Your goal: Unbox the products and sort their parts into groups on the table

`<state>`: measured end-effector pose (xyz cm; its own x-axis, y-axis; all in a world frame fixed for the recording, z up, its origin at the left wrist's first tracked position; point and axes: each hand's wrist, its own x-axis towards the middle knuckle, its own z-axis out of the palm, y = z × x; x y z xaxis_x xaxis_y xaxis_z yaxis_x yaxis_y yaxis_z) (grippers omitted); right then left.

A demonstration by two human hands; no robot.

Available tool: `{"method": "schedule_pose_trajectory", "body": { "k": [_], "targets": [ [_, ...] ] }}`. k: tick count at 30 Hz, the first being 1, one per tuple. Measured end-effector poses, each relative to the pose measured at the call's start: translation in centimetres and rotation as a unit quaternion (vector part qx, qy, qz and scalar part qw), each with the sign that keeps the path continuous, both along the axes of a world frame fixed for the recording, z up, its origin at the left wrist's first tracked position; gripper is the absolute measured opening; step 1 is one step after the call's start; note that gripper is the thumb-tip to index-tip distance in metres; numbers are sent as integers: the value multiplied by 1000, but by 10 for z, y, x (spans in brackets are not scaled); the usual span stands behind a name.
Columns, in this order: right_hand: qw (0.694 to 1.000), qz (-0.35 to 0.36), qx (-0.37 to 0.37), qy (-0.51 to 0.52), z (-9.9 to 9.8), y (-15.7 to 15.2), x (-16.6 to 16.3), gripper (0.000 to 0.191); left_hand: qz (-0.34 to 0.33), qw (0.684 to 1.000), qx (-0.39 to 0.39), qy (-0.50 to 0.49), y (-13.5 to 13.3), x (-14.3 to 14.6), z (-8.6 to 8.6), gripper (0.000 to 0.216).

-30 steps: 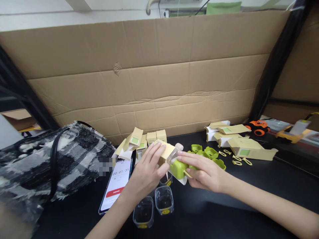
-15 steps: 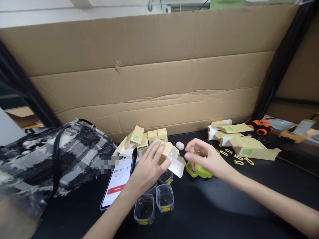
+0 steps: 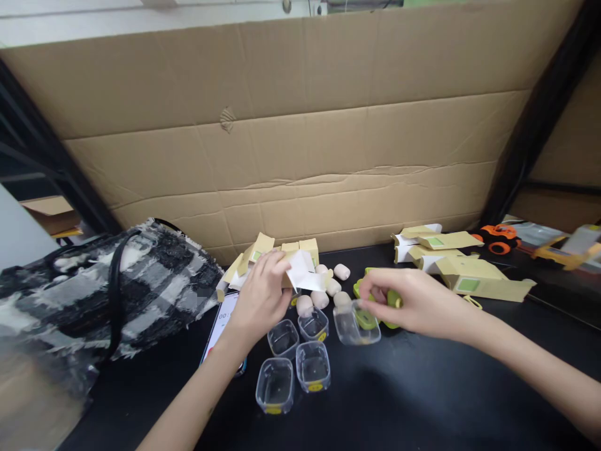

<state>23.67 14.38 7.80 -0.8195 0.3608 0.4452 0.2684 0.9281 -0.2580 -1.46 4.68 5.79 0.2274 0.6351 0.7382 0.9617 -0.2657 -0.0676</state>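
Note:
My left hand (image 3: 263, 291) is closed around a small cardboard box (image 3: 303, 270) with its white inner flaps open to the right. In my right hand (image 3: 392, 300), fingers pinch the edge of a clear plastic cup (image 3: 350, 329), which is tilted over the black table. Several pale pink, rounded pieces (image 3: 333, 287) lie between the hands, beside the open box. A lime-green case (image 3: 390, 319) sits behind my right hand, mostly covered by it. Several clear cups (image 3: 313, 366) with yellow labels stand below the box; one (image 3: 313, 324) is near the pale pieces.
A phone (image 3: 220, 322) lies partly under my left forearm, next to a black-and-white checked bag (image 3: 154, 294). More small boxes (image 3: 246, 257) stand behind my left hand. Flattened boxes (image 3: 474, 275), a yellow loop (image 3: 472, 302) and an orange toy vehicle (image 3: 498, 238) are at right. A cardboard panel (image 3: 305, 125) closes the back.
The box in my left hand has tipped and moved left and up, and several pale pieces now show on the table. My right hand has taken hold of a clear cup.

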Motion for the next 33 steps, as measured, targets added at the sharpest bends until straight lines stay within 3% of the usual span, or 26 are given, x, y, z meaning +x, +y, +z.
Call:
{"method": "schedule_pose_trajectory", "body": {
  "k": [3, 5, 10, 13, 15, 18, 20, 24, 29, 33],
  "targets": [
    [991, -13, -81, -103, -10, -7, -8, 5, 40, 997, -4, -70, -1, -1, -1, 46],
    [987, -25, -111, -115, -21, -10, -16, 6, 34, 983, -48, -175, -1, 4, -3, 48],
    [992, -41, -116, 2, -22, -9, -18, 15, -48, 899, -140, -412, 1, 18, -1, 54],
    [994, -24, -49, 97, -12, -4, -9, 18, -95, 825, -157, -534, 3, 32, 8, 61],
    [991, 11, 67, 120, -9, -1, -4, 30, -120, 747, -175, -630, 2, 45, 14, 60],
    [942, 45, 312, 113, -15, 1, -3, 33, -145, 633, -218, -729, -1, 64, 19, 53],
    [905, 46, 406, 116, -20, 1, -5, 28, -154, 588, -244, -755, -4, 71, 19, 49],
    [881, 74, 452, 116, -19, 0, -3, 25, -163, 541, -289, -773, -7, 73, 20, 39],
    [865, 75, 477, 137, -20, 2, -1, 22, -181, 516, -302, -781, -9, 70, 25, 33],
    [854, 119, 475, 175, -22, -1, -4, 18, -193, 491, -311, -791, -12, 69, 25, 32]
  ]
}}
